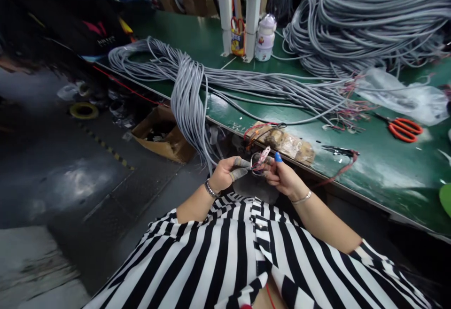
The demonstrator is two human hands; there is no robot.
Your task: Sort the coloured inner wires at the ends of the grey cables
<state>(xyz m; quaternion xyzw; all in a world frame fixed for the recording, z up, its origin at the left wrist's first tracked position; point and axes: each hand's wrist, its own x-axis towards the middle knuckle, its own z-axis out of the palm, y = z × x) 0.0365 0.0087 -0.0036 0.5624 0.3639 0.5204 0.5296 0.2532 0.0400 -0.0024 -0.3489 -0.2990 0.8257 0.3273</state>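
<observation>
My left hand, with grey covers on its fingertips, pinches the end of a grey cable near the bench edge. Thin coloured wires fan out from that end toward the right. My right hand, with a blue cover on one fingertip, holds these wires and a small pale connector. Behind my hands, a taped block sits at the bench edge. The long grey cable bundle lies over the bench, part of it hanging down beside my left hand.
Orange-handled scissors and black pliers lie on the green bench at right. Farther back are a large cable coil, a plastic bag and a bottle. An open cardboard box stands below the bench.
</observation>
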